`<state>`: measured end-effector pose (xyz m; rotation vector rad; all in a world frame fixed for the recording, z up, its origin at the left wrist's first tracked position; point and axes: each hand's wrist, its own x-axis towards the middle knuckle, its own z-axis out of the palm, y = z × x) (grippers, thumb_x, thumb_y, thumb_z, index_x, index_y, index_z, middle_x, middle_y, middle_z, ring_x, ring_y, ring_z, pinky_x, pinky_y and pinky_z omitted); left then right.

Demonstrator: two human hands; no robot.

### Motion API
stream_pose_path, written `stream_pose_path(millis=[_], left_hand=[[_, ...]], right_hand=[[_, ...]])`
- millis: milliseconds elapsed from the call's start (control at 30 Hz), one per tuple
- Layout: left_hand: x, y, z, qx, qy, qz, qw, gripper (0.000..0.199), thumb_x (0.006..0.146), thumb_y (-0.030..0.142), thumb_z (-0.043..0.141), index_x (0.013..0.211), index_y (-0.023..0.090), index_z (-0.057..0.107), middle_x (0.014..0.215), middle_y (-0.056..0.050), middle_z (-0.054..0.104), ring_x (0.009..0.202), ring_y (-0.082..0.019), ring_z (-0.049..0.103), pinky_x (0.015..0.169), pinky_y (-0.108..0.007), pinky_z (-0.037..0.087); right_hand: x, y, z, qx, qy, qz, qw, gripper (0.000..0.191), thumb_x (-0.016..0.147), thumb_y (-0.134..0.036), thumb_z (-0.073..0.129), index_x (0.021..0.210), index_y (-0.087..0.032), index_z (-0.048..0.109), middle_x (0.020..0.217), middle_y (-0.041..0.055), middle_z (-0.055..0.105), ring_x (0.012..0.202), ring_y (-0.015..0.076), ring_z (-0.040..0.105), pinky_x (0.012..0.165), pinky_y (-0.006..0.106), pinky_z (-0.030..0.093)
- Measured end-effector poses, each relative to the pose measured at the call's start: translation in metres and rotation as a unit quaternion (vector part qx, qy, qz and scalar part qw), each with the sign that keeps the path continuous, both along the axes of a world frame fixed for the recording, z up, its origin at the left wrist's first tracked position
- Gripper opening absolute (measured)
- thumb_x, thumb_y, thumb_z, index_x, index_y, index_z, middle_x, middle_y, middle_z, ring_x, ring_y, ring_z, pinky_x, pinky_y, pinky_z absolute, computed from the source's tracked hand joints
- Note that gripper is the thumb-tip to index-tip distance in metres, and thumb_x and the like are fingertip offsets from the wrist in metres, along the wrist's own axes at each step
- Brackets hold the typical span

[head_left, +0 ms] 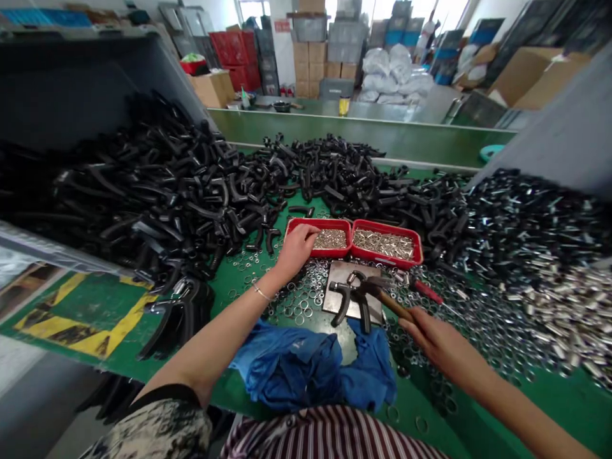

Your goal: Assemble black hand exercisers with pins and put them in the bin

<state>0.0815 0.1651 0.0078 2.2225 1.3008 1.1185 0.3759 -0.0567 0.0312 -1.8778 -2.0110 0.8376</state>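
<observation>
My left hand (300, 245) is over the left red tray (348, 224), its fingers drawn together at the small metal pieces (331, 238) inside. Whatever the fingertips hold is hidden. My right hand (426, 331) is wrapped round the wooden handle of a hammer (393, 305). The hammer's dark head is above a square metal plate (337, 274). On that plate lies a black two-handled part with a metal ring (342, 299), partly covered by the hammer. The right red tray (419, 250) holds short metal pins (382, 243).
Black handle parts (191, 191) are heaped on the left and along the back. Loose rings (301, 306) surround the plate. A red-handled screwdriver (428, 291), silver sleeves (559, 312) and more dark parts lie rightward. A blue cloth (296, 366) rests at the front edge.
</observation>
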Motion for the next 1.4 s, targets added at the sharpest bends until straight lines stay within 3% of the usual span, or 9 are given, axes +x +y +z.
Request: stream_pose_path(millis=[233, 433, 567, 667, 800, 933, 1033, 1233, 1400], left_hand=[[0.000, -0.042, -0.006, -0.221, -0.166, -0.067, 0.959, 0.015, 0.088, 0.027, 0.064, 0.097, 0.016, 0.066, 0.075, -0.001, 0.070, 0.067, -0.013, 0.067, 0.069, -0.027, 0.054], [0.004, -0.058, -0.015, -0.276, -0.174, -0.099, 0.940, 0.015, 0.091, 0.026, 0.057, 0.096, 0.016, 0.067, 0.085, -0.004, 0.072, 0.065, -0.012, 0.066, 0.062, -0.024, 0.054], [0.018, -0.058, -0.016, -0.263, -0.114, -0.112, 0.952, 0.014, 0.090, 0.024, 0.059, 0.094, 0.016, 0.070, 0.084, -0.004, 0.073, 0.070, -0.014, 0.067, 0.068, -0.026, 0.053], [0.033, -0.056, -0.016, -0.243, -0.057, -0.128, 0.960, 0.012, 0.088, 0.020, 0.061, 0.090, 0.016, 0.072, 0.086, -0.004, 0.074, 0.078, -0.016, 0.068, 0.078, -0.028, 0.052], [0.054, -0.053, -0.022, -0.226, -0.037, -0.146, 0.962, 0.013, 0.089, 0.019, 0.060, 0.091, 0.016, 0.073, 0.093, -0.004, 0.075, 0.088, -0.018, 0.067, 0.085, -0.030, 0.050], [0.068, -0.052, -0.028, -0.200, -0.017, -0.137, 0.970, 0.014, 0.090, 0.019, 0.059, 0.091, 0.016, 0.072, 0.093, -0.006, 0.073, 0.090, -0.018, 0.066, 0.086, -0.031, 0.050], [0.069, -0.055, -0.030, -0.179, 0.001, -0.139, 0.974, 0.014, 0.091, 0.020, 0.059, 0.090, 0.016, 0.072, 0.093, -0.005, 0.073, 0.090, -0.018, 0.065, 0.087, -0.031, 0.049], [0.061, -0.058, -0.034, -0.174, -0.017, -0.109, 0.979, 0.014, 0.092, 0.020, 0.058, 0.092, 0.017, 0.071, 0.095, -0.004, 0.072, 0.092, -0.018, 0.065, 0.090, -0.031, 0.048], [0.072, -0.047, -0.036, -0.158, 0.014, -0.120, 0.980, 0.014, 0.092, 0.021, 0.059, 0.093, 0.016, 0.073, 0.095, -0.006, 0.073, 0.092, -0.019, 0.065, 0.089, -0.032, 0.048]], right_hand=[[-0.021, 0.024, -0.002, 0.010, -0.044, -0.012, 0.999, 0.028, 0.097, -0.049, 0.041, 0.086, -0.025, 0.049, 0.071, 0.0038, 0.063, 0.064, 0.0225, 0.061, 0.058, 0.030, 0.040], [-0.017, 0.024, -0.007, 0.028, 0.017, -0.058, 0.998, 0.031, 0.099, -0.051, 0.038, 0.085, -0.025, 0.047, 0.068, 0.0010, 0.060, 0.060, 0.0186, 0.057, 0.057, 0.029, 0.039], [-0.011, 0.025, -0.022, -0.040, 0.030, -0.045, 0.998, 0.033, 0.095, -0.053, 0.046, 0.078, -0.024, 0.049, 0.064, 0.0004, 0.058, 0.059, 0.0188, 0.055, 0.055, 0.029, 0.038], [-0.009, 0.021, -0.028, -0.076, 0.141, -0.099, 0.982, 0.038, 0.092, -0.057, 0.048, 0.076, -0.023, 0.050, 0.061, -0.0019, 0.053, 0.055, 0.0151, 0.052, 0.050, 0.026, 0.039], [-0.011, 0.009, -0.027, -0.125, 0.304, -0.231, 0.916, 0.041, 0.088, -0.064, 0.052, 0.087, -0.024, 0.050, 0.058, -0.0068, 0.045, 0.039, 0.0090, 0.038, 0.034, 0.022, 0.029], [-0.010, -0.002, -0.034, -0.136, 0.385, -0.279, 0.869, 0.044, 0.086, -0.067, 0.055, 0.095, -0.024, 0.050, 0.057, -0.0091, 0.044, 0.034, 0.0067, 0.032, 0.030, 0.019, 0.028], [-0.005, -0.007, -0.041, -0.139, 0.382, -0.278, 0.870, 0.043, 0.087, -0.066, 0.054, 0.093, -0.024, 0.050, 0.057, -0.0091, 0.045, 0.034, 0.0061, 0.032, 0.029, 0.018, 0.028], [-0.004, -0.007, -0.037, -0.134, 0.298, -0.226, 0.918, 0.043, 0.090, -0.063, 0.052, 0.076, -0.022, 0.048, 0.053, -0.0076, 0.043, 0.037, 0.0066, 0.038, 0.032, 0.018, 0.028], [-0.016, 0.001, -0.041, -0.128, 0.339, -0.226, 0.904, 0.040, 0.091, -0.061, 0.052, 0.083, -0.023, 0.048, 0.060, -0.0070, 0.050, 0.037, 0.0061, 0.037, 0.031, 0.018, 0.028]])
